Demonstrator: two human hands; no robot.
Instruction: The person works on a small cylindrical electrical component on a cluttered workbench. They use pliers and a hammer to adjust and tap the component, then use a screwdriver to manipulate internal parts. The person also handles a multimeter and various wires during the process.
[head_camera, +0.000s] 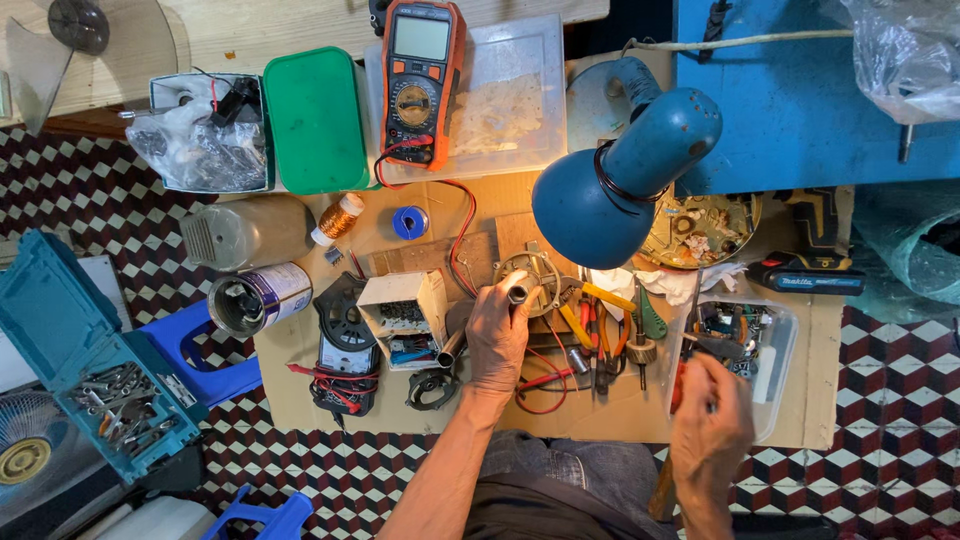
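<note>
My left hand (497, 335) is closed around a short metal tube (518, 291), pressing it down onto a round metal motor part (535, 272) on the low cardboard-covered bench (420, 225). My right hand (712, 422) holds a red-handled tool (679, 384) over a clear plastic tray (775, 375) of small parts at the right. Between the hands lie pliers and screwdrivers (600, 330) with yellow, red and green handles.
A blue desk lamp (625, 170) hangs over the bench middle. An orange multimeter (420, 80) with red leads stands at the back, beside a green box (315, 120). A copper wire spool (340, 218), tin can (262, 298), white fan part (405, 312) and blue tool case (85, 355) sit left.
</note>
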